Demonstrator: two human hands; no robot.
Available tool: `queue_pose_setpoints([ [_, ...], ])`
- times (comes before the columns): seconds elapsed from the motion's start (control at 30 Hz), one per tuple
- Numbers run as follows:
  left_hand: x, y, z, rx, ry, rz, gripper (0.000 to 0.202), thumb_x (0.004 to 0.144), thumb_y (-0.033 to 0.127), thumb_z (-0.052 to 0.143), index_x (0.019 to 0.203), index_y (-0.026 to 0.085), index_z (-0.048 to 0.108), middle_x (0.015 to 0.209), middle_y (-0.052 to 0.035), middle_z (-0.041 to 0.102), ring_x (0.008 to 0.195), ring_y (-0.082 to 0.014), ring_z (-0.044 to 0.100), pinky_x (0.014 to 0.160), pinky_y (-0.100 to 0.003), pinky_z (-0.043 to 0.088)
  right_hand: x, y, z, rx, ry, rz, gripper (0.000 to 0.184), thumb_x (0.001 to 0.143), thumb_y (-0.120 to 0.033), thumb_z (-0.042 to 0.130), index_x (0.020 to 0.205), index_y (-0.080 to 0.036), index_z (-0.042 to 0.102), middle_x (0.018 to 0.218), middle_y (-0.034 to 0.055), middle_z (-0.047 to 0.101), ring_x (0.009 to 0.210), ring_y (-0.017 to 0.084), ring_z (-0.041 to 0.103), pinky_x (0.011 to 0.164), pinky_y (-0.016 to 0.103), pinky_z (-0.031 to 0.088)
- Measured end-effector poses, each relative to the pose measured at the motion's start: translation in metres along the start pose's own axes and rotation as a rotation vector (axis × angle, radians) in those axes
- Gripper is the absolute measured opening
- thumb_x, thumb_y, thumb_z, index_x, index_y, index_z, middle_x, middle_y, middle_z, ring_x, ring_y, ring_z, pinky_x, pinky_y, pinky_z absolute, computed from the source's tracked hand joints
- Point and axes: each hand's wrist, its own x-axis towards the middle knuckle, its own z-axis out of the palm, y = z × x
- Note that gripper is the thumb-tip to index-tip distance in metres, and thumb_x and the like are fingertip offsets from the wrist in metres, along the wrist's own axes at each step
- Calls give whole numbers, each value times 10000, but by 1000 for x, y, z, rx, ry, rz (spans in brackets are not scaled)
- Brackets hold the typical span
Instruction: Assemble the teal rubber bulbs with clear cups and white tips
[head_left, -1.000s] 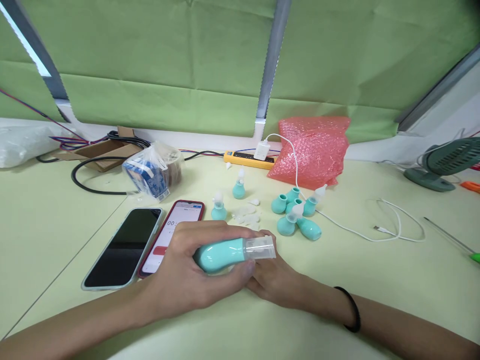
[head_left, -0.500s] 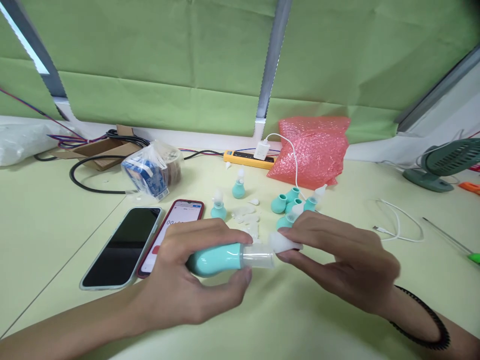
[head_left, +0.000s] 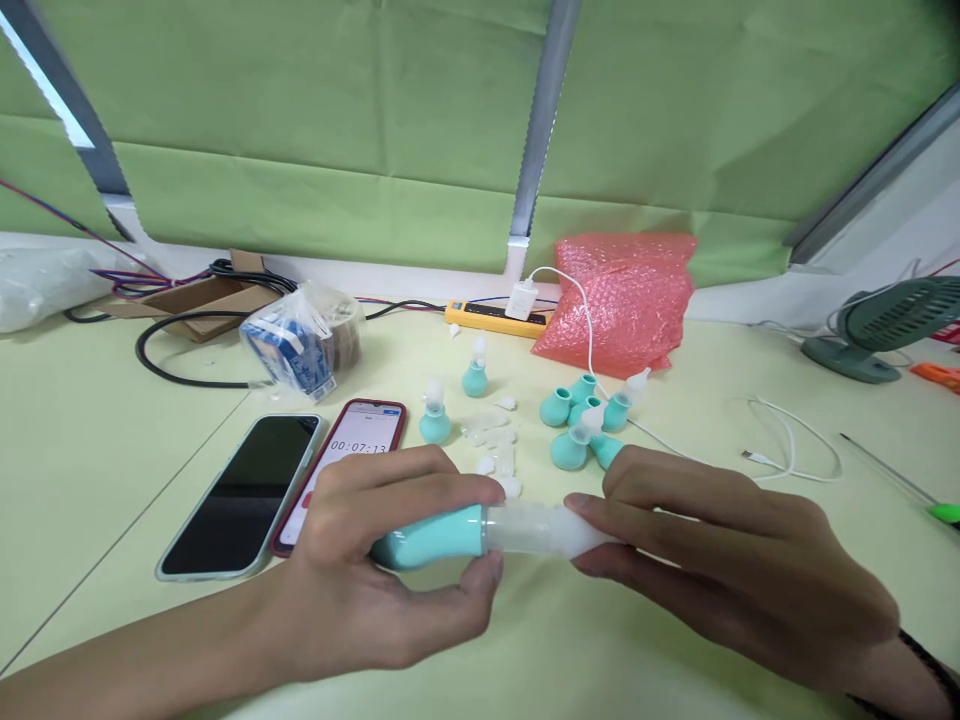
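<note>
Joining two parts by hand, lower centre of the frame. The left hand (head_left: 375, 590) has its fingers (head_left: 397, 470) wrapped over the teal bulb (head_left: 431, 535), thumb beneath, clamped on it just above the worktop (head_left: 112, 420). The right hand (head_left: 720, 570) pinches the whitish tip (head_left: 581, 535) between thumb and fingers (head_left: 645, 475) and holds it against the end of the clear neck (head_left: 517, 525) that projects from the bulb.

Judged from this pose, the step goes best if bulb and tip are kept on one axis. The bulb should be gripped firmly near its neck without being squeezed flat, and the tip pressed straight on with a slight twist until it sits evenly all round.

Spare teal bulbs (head_left: 581, 425) and loose clear pieces (head_left: 495, 440) lie near, above the hands in the frame. A phone showing a timer (head_left: 352, 445) sits beside a dark phone (head_left: 240, 495) at centre left.

Hidden or unclear:
- The joint between tip and neck is partly covered by the right fingers, so whether the tip is fully seated cannot be told.
- The rear of the bulb is buried in the left palm.
- The lower part of the timer screen lies behind the left hand.
- The right wrist is cut off at the lower right corner.
</note>
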Motion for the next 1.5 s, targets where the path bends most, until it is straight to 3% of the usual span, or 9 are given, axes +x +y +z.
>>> queue_pose_setpoints([
  [0.13, -4, 0, -1, 121, 12, 58, 258, 571, 156, 654, 824, 152, 607, 601, 11, 599, 555, -110, 581, 470, -179, 473, -3, 0, -1, -32, -29, 1, 244, 791, -121, 522, 1032, -157, 514, 682, 11, 507, 598, 102, 442, 515, 242, 383],
  [0.43, -3, 4, -5, 187, -107, 96, 244, 630, 187, 625, 871, 165, 590, 660, -6, 606, 566, -120, 593, 459, -197, 459, -5, 0, -5, -47, -120, 3, 217, 811, -169, 502, 1028, -187, 505, 656, -2, 456, 567, 104, 385, 480, 240, 347],
  [0.9, -2, 5, -12, 96, -209, 108, 290, 685, 154, 609, 971, 149, 569, 758, -43, 601, 601, -119, 577, 486, -207, 450, 7, -1, -5, 174, -106, 43, 123, 793, -163, 535, 912, -158, 565, 589, -22, 421, 536, 87, 358, 457, 217, 327],
  [1.23, -1, 3, -10, 60, -232, 86, 244, 697, 148, 594, 941, 137, 587, 701, -35, 580, 512, -90, 522, 430, -194, 390, 4, 4, 5, 291, -16, 39, 189, 759, -143, 571, 944, -184, 576, 585, -25, 427, 530, 93, 382, 458, 227, 329],
  [1.5, -1, 6, -11, 80, -216, 94, 242, 700, 148, 595, 941, 130, 579, 708, -45, 595, 541, -111, 554, 450, -207, 413, 7, 3, 5, 337, 3, 25, 218, 740, -88, 581, 928, -196, 568, 590, -23, 430, 542, 97, 392, 473, 234, 343],
])
